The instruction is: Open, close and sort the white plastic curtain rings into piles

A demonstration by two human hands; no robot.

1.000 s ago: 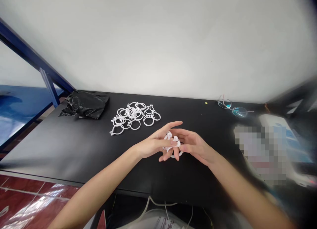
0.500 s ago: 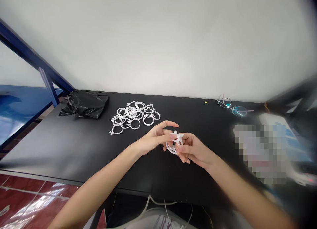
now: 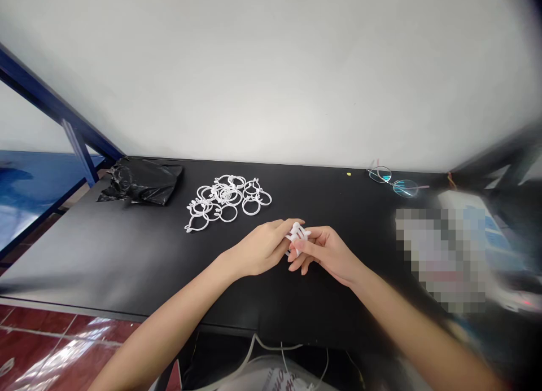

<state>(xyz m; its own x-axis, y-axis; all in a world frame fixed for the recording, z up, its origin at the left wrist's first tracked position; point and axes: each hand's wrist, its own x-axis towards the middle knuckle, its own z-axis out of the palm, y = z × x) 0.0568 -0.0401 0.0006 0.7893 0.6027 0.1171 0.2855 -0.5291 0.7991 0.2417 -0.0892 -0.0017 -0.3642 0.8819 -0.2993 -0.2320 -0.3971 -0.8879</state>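
Note:
My left hand (image 3: 263,245) and my right hand (image 3: 324,249) meet over the black table, closed around a few white shower curtain rings (image 3: 298,232). The knobbed ends of these rings stick up between my fingers. Most of their loops are hidden behind my left hand. My right thumb presses on the rings from the near side, its fingers curled below. To the upper left of my hands lies a loose pile of more white curtain rings (image 3: 228,213), overlapping one another.
A crumpled black plastic bag (image 3: 146,182) lies at the table's back left. Eyeglasses (image 3: 404,188) rest at the back right, near a small yellow bit (image 3: 349,174). A white box (image 3: 461,202) and a pixelated item (image 3: 440,261) are on the right. White cables (image 3: 254,346) hang below the front edge.
My left hand has turned over, its back now upward, and its fingers have closed over the rings' loops. The held rings have tilted, and my right thumb has shifted up slightly onto them.

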